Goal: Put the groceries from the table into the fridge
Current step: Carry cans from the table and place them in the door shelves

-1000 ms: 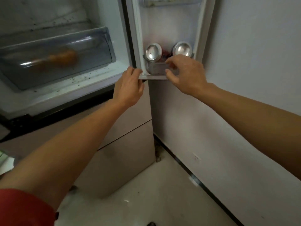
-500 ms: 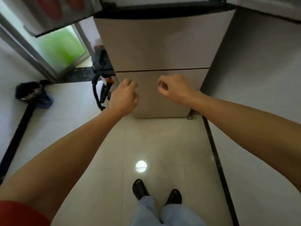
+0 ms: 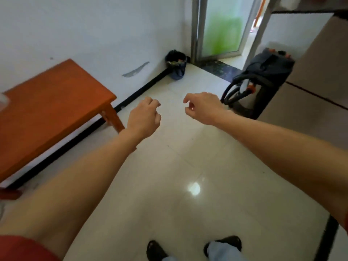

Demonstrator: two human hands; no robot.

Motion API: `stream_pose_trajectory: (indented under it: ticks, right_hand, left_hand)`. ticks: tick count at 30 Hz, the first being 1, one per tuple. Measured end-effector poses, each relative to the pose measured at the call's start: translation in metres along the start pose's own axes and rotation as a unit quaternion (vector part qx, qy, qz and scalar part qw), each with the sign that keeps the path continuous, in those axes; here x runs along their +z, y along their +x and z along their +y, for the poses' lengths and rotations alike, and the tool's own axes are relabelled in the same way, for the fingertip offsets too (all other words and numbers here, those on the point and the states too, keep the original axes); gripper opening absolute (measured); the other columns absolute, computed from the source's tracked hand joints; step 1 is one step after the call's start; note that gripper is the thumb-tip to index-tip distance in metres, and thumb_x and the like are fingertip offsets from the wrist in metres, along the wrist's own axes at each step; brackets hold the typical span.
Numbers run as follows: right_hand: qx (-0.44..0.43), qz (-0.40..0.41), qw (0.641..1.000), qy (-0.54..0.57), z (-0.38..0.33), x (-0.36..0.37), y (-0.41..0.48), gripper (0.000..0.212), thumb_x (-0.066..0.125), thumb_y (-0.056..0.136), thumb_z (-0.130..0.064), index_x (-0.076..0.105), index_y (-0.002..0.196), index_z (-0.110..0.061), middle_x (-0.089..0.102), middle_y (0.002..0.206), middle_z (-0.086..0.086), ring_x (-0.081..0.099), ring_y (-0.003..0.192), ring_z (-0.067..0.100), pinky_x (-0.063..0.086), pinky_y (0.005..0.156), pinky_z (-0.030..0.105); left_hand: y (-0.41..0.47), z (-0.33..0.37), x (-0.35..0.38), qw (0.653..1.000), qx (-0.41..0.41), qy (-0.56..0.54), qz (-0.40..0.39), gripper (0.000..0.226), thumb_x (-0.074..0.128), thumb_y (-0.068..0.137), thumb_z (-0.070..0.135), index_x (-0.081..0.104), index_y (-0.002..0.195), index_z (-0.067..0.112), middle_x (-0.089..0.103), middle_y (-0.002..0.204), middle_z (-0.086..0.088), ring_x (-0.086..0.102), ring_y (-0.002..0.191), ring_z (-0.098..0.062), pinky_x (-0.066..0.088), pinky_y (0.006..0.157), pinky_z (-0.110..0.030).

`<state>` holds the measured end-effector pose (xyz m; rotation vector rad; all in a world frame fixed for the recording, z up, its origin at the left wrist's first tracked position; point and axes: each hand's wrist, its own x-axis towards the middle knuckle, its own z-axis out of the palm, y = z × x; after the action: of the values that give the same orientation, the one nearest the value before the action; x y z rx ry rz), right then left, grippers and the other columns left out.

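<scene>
Both my arms reach out over the pale tiled floor. My left hand (image 3: 144, 117) hangs in the air with loosely curled fingers and holds nothing. My right hand (image 3: 202, 107) is beside it, also loosely curled and empty. The orange wooden table (image 3: 49, 108) stands at the left against the white wall; a blurred pale object (image 3: 2, 101) shows at its left edge, too cut off to identify. The beige lower fridge body (image 3: 310, 87) is at the right edge; its open compartment is out of view.
A dark bin (image 3: 176, 64) sits in the far corner by a frosted glass door (image 3: 222, 27). A dark bag with hoses (image 3: 263, 78) leans beside the fridge. My feet (image 3: 194, 249) stand on the floor at the bottom.
The view swung left from the fridge door shelf with the cans, past the fridge front, to the floor and table. Both hands left the door shelf and now hang empty.
</scene>
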<state>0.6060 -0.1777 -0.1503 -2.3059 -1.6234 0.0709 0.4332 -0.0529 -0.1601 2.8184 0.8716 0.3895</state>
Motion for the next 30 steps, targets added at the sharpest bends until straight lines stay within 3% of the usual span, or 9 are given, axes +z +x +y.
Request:
stream_pose_trajectory:
  ticks: [2,7,12,16,22,30]
  right_hand:
    - [-0.034,-0.010,0.999,0.001,-0.063,0.021,0.023,0.031,0.053,0.092,-0.037,0.059,0.120,-0.024,0.069,0.099,-0.005,0.061,0.092,0.019,0.044,0.075,0.031]
    - [-0.105,-0.028,0.994,0.001,-0.218,0.065,0.065,0.029,0.054,0.093,-0.035,0.060,0.118,-0.021,0.069,0.098,-0.004,0.062,0.090,0.018,0.049,0.077,0.032]
    - [-0.173,-0.046,0.984,0.013,-0.331,0.092,0.096,0.016,0.054,0.089,-0.032,0.061,0.100,-0.022,0.064,0.085,-0.007,0.060,0.074,0.018,0.050,0.065,0.031]
    - [-0.217,-0.074,0.973,0.007,-0.396,0.119,0.116,0.021,0.053,0.088,-0.033,0.060,0.106,-0.024,0.067,0.088,-0.003,0.063,0.080,0.022,0.054,0.067,0.038]
    - [-0.275,-0.108,0.955,0.007,-0.472,0.160,0.166,0.029,0.050,0.092,-0.035,0.057,0.117,-0.022,0.068,0.098,-0.002,0.062,0.089,0.024,0.049,0.069,0.033]
    - [-0.311,-0.129,0.941,0.030,-0.573,0.222,0.271,0.030,0.054,0.091,-0.034,0.058,0.119,-0.022,0.069,0.101,-0.001,0.063,0.095,0.025,0.048,0.074,0.034]
  left_hand:
    - [-0.031,-0.056,-0.028,0.999,-0.032,0.015,0.012,0.034,0.049,0.091,0.015,0.055,0.124,0.011,0.052,0.122,-0.006,0.054,0.104,-0.023,0.049,0.078,-0.035]
    - [-0.113,-0.186,-0.099,0.993,-0.093,0.059,0.032,0.027,0.049,0.091,0.015,0.059,0.116,0.012,0.053,0.112,-0.007,0.054,0.098,-0.023,0.050,0.073,-0.035]
    - [-0.176,-0.276,-0.148,0.981,-0.174,0.071,0.048,0.030,0.046,0.092,0.014,0.057,0.120,0.011,0.051,0.118,-0.008,0.051,0.106,-0.025,0.048,0.077,-0.039]
    - [-0.212,-0.327,-0.163,0.969,-0.229,0.071,0.061,0.030,0.047,0.093,0.015,0.056,0.121,0.012,0.051,0.120,-0.006,0.051,0.106,-0.025,0.050,0.079,-0.041]
    - [-0.235,-0.402,-0.181,0.958,-0.267,0.077,0.075,0.031,0.051,0.092,0.015,0.057,0.122,0.012,0.051,0.119,-0.006,0.052,0.107,-0.023,0.051,0.078,-0.038]
    - [-0.217,-0.531,-0.198,0.939,-0.323,0.099,0.070,0.033,0.052,0.091,0.018,0.055,0.123,0.013,0.051,0.123,-0.007,0.052,0.109,-0.024,0.050,0.082,-0.038]
